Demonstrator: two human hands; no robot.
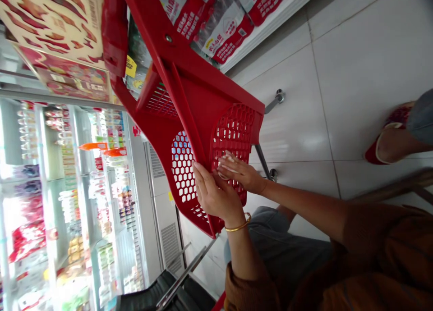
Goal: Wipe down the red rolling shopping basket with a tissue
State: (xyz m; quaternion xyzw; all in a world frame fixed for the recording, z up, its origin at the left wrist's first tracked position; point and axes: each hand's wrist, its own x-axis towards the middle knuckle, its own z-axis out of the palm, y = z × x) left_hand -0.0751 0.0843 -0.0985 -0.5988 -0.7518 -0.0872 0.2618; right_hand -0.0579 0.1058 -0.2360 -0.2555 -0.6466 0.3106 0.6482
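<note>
A red plastic shopping-cart basket (189, 99) with honeycomb mesh walls fills the middle of the view, tipped at an angle. My left hand (216, 196), with a gold bangle on its wrist, lies flat against the mesh wall, fingers stretched out and holding nothing. My right hand (241, 172) is just beside it and presses a small white cloth (226, 161) against the same mesh panel, its fingers laid over the cloth. Both brown sleeves reach in from the lower right.
The cart's metal frame and a caster (279, 96) show behind the basket on the white tiled floor (355, 67). A lit drinks fridge (67, 203) is on the left and shrink-wrapped water packs (219, 27) lie at the top. Another person's foot in a red shoe (389, 142) is at the right.
</note>
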